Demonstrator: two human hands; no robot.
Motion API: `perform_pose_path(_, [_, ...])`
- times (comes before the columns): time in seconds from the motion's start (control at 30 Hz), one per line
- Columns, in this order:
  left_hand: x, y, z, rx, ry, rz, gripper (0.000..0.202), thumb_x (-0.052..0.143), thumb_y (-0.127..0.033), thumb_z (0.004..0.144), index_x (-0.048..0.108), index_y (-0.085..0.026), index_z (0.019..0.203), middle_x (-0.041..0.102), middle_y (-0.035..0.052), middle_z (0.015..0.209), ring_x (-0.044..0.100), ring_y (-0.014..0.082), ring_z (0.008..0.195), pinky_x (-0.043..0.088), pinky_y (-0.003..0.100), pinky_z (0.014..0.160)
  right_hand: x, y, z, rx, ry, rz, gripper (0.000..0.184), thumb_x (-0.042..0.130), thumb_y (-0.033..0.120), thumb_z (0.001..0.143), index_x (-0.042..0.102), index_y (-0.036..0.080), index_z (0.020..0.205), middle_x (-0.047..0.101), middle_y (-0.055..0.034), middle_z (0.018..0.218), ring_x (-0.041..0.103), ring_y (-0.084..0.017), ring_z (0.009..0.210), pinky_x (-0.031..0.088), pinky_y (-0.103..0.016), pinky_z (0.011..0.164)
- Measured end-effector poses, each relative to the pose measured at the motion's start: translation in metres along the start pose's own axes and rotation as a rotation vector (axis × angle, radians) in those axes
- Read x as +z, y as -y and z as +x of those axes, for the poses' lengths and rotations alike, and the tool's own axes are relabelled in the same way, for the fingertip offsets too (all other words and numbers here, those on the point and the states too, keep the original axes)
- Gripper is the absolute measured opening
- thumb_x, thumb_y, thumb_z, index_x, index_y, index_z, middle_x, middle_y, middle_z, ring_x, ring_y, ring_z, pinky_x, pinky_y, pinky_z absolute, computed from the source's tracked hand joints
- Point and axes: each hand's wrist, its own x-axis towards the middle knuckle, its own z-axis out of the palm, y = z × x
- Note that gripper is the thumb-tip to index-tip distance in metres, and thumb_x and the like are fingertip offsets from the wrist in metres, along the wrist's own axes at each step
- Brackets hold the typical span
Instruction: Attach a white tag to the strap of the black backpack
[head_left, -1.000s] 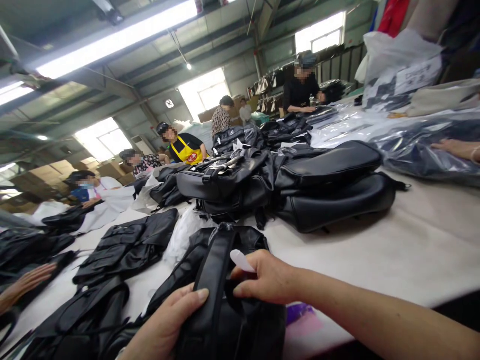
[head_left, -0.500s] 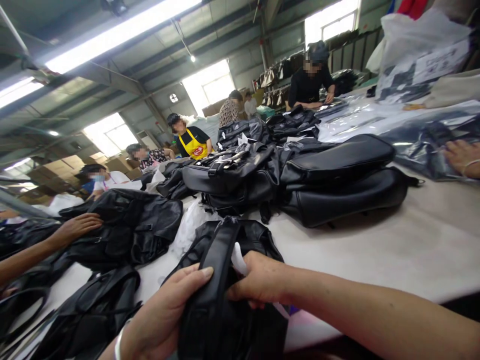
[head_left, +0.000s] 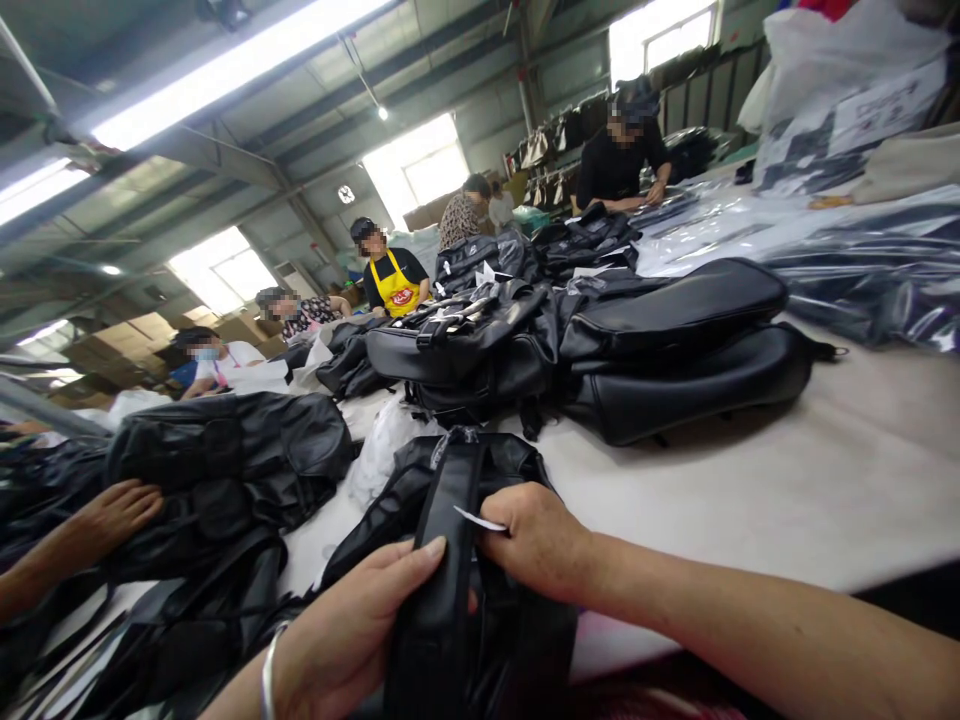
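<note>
A black backpack [head_left: 517,462] lies in front of me on the table, with a wide black strap [head_left: 450,500] running up its middle. My left hand [head_left: 352,610] is closed around that strap, thumb lying on top of it. Just right of the strap, my right hand [head_left: 544,545] is closed with a thin white strip [head_left: 480,520] pinched in it, the strip's end poking out over the strap. The fingertips of the right hand are hidden, and the lower part of the backpack is dark.
Stacked black bags [head_left: 675,350] lie beyond the backpack. Crumpled white plastic [head_left: 386,450] is left of them. A co-worker's hand [head_left: 124,515] rests on another black bag [head_left: 240,460]. Plastic-wrapped goods [head_left: 877,270] lie at right. Other people work behind, one in a yellow apron [head_left: 394,283].
My right hand has risen slightly, and the white strip has swung flatter across the strap. The co-worker's hand and bag at left shifted left. A hand at far right has left view.
</note>
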Motion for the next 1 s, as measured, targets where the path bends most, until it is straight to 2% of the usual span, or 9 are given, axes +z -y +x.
perform_pose_path(0.13, [-0.001,0.006,0.007,0.001,0.041,0.005,0.039,0.062,-0.044,0.087,0.07,-0.006,0.079,0.069,0.0122,0.073,0.062,0.0131,0.057,0.047,0.019,0.052,0.001,-0.003,-0.002,-0.004,-0.02,-0.001,0.023,0.055,0.019,0.079,0.056,0.016,0.056,0.054,0.0025,0.057,0.043,-0.009,0.054,0.024,-0.023,0.053])
perform_pose_path(0.4, [0.002,0.013,0.017,0.028,0.059,-0.062,0.023,0.068,-0.029,0.082,0.069,-0.006,0.081,0.07,0.0132,0.075,0.064,0.0153,0.06,0.05,0.023,0.058,0.008,-0.006,-0.007,-0.015,-0.014,0.061,0.025,0.055,0.016,0.08,0.054,0.015,0.055,0.053,0.0035,0.056,0.042,-0.008,0.054,0.026,-0.022,0.053])
perform_pose_path(0.47, [0.002,0.016,0.02,0.039,0.063,-0.068,0.021,0.068,-0.027,0.082,0.069,-0.006,0.081,0.07,0.0133,0.075,0.064,0.0151,0.059,0.05,0.023,0.057,0.005,-0.009,-0.009,-0.002,0.058,0.111,0.025,0.052,0.018,0.083,0.056,0.015,0.058,0.054,0.0031,0.058,0.046,-0.009,0.056,0.029,-0.021,0.054])
perform_pose_path(0.57, [0.0,0.022,0.024,0.046,0.042,-0.106,0.019,0.067,-0.027,0.082,0.068,-0.007,0.08,0.069,0.0109,0.071,0.062,0.0134,0.055,0.048,0.021,0.055,-0.01,-0.015,-0.012,0.018,0.196,0.182,0.021,0.052,0.034,0.089,0.062,0.016,0.081,0.06,0.0013,0.071,0.052,-0.012,0.064,0.035,-0.021,0.058])
perform_pose_path(0.63, [-0.003,0.026,0.026,0.026,0.033,-0.154,0.018,0.067,-0.026,0.082,0.068,-0.009,0.078,0.068,0.0092,0.067,0.061,0.0126,0.053,0.048,0.02,0.054,-0.023,-0.019,-0.013,0.029,0.28,0.211,0.034,0.043,0.046,0.094,0.059,0.016,0.091,0.062,-0.0008,0.075,0.054,-0.013,0.068,0.039,-0.023,0.062])
perform_pose_path(0.7, [-0.005,0.03,0.028,0.004,0.034,-0.19,0.017,0.067,-0.025,0.082,0.067,-0.009,0.076,0.068,0.0085,0.066,0.061,0.0128,0.053,0.048,0.02,0.053,-0.035,-0.021,-0.015,0.05,0.36,0.254,0.046,0.027,0.05,0.098,0.056,0.016,0.089,0.06,-0.0007,0.069,0.053,-0.013,0.064,0.041,-0.024,0.064])
perform_pose_path(0.77, [-0.008,0.034,0.03,-0.005,0.041,-0.203,0.018,0.067,-0.026,0.082,0.067,-0.009,0.076,0.068,0.009,0.067,0.062,0.0136,0.055,0.049,0.021,0.054,-0.041,-0.021,-0.016,0.117,0.421,0.317,0.05,0.021,0.049,0.099,0.055,0.016,0.082,0.056,0.0009,0.062,0.05,-0.011,0.057,0.04,-0.023,0.06])
perform_pose_path(0.93, [-0.01,0.037,0.033,-0.013,0.03,-0.2,0.021,0.067,-0.029,0.082,0.067,-0.009,0.077,0.068,0.0096,0.067,0.063,0.0146,0.055,0.049,0.022,0.055,-0.044,-0.015,-0.019,0.249,0.531,0.318,0.034,0.047,0.042,0.091,0.064,0.016,0.076,0.056,0.0011,0.065,0.05,-0.011,0.058,0.038,-0.02,0.055])
perform_pose_path(1.0, [-0.01,0.037,0.033,-0.011,0.034,-0.21,0.019,0.069,-0.028,0.081,0.066,-0.009,0.078,0.068,0.0103,0.068,0.064,0.0159,0.057,0.05,0.024,0.057,-0.045,-0.01,-0.017,0.282,0.635,0.267,0.037,0.047,0.043,0.091,0.067,0.016,0.077,0.053,0.002,0.059,0.049,-0.01,0.054,0.038,-0.02,0.053])
